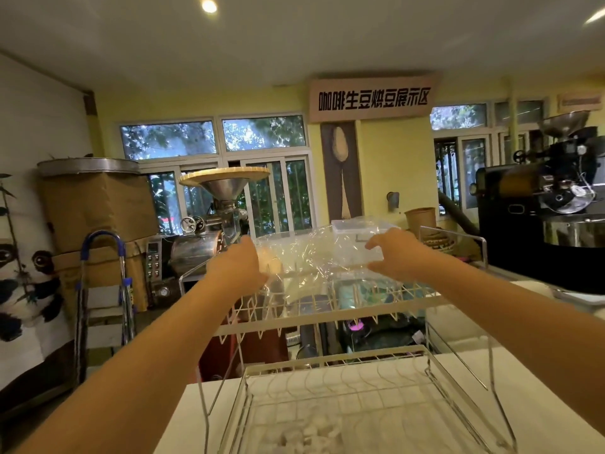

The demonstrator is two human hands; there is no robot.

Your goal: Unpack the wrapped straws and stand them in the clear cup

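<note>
— What did the hands have hold of?

— A crinkled sheet of clear plastic wrap (304,257), glossy and full of creases, stretched across the top tier of a white wire rack (330,309). The left hand (237,268) was closed on the wrap's left edge, fingers curled under and hidden. The right hand (393,255) pinched the right side, thumb below and fingers above, where the film lay against a clear rectangular plastic box (357,232).

— And the straws? The cup?

— I could not tell. A pale orange shape showed dimly through the film near the left hand, too blurred to name. No clear cup could be made out among the things on the rack.

— Describe the rack.

— Thin white wire, two tiers, with upright prongs along the top shelf and a wavy grid on the near, lower shelf. It stood on a pale, smooth counter (540,388).

— Anything behind it?

— Far left, a steel funnel-shaped hopper (226,185) with a round woven tray on top, and a folded step ladder (104,290) with blue grips. Far right, a black coffee roaster (550,198) with a metal drum. A brown paper cup (420,219) stood just beyond the box, and a tan sign (373,99) with black characters hung on the yellow wall.
</note>
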